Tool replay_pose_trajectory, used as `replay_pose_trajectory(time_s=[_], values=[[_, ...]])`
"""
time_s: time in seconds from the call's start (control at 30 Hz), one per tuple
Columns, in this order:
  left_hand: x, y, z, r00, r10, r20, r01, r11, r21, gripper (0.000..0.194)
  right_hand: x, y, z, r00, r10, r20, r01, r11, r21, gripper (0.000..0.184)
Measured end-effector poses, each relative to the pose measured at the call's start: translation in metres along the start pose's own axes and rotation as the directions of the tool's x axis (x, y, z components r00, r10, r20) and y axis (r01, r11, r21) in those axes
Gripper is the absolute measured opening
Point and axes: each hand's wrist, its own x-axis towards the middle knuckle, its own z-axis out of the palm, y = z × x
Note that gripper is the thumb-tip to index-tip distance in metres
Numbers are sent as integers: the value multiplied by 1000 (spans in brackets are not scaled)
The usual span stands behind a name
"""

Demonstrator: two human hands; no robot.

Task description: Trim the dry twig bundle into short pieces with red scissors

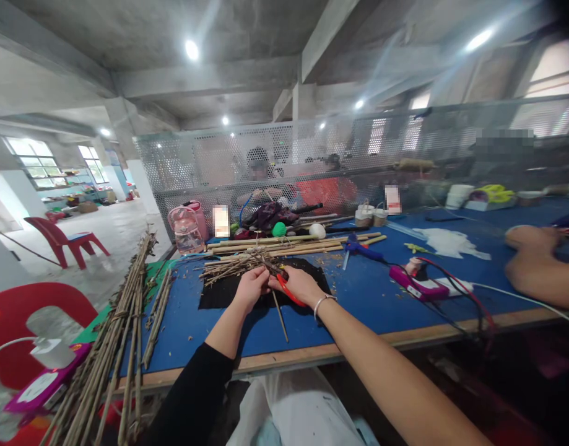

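Over a black cloth (210, 298) on the blue table, my two hands meet close together. My right hand (303, 286), with a bracelet at its wrist, is closed round red-handled cutters (291, 291); their dark jaws point up and left. Beside the jaws, my left hand (251, 288) pinches a thin twig, whose exact hold is partly hidden by the fingers. One thin stick (280, 317) slants down toward the table's front edge below the hands. Just beyond them lies a loose pile of cut twigs (228, 265), with longer bamboo-like poles (307, 246) behind.
Long bundled sticks (126, 328) lean across the table's left end. A blue glue gun (358, 246) lies to the right, near a purple power strip (416, 285) with cables. Another person's arm (544, 266) reaches in at right. A perforated metal screen (210, 161) stands behind.
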Motion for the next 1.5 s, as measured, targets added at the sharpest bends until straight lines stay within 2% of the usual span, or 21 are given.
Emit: replay_pose_trajectory(time_s=[0.2, 0.43, 0.67, 0.9, 1.07, 1.27, 1.5], values=[[2, -3, -1, 999, 47, -17, -46, 998, 42, 32, -2, -4, -1, 1000, -5, 24, 5, 1000, 18, 60], [1, 1, 3, 1000, 21, -16, -21, 1000, -20, 32, 1, -2, 1, 1000, 11, 9, -11, 1000, -3, 62], [-1, 2, 4, 1000, 11, -1, -12, 998, -61, 32, 6, 4, 4, 999, -9, 38, 5, 996, 91, 56], [-2, 4, 7, 999, 36, -17, -37, 996, -78, 29, 10, 11, -8, 990, -122, 77, 99, 963, 249, 50], [-1, 1, 9, 999, -10, 38, 12, 999, -52, 25, 13, 9, -14, 986, -128, 111, 100, 967, 233, 53], [3, -3, 8, 996, 23, -82, -31, 995, -99, 29, 17, 6, -9, 987, -112, 117, 95, 985, 142, 54], [3, -4, 6, 994, 59, -93, -72, 988, -136, 34, 30, 1, -18, 964, -166, 206, 159, 986, 54, 53]])
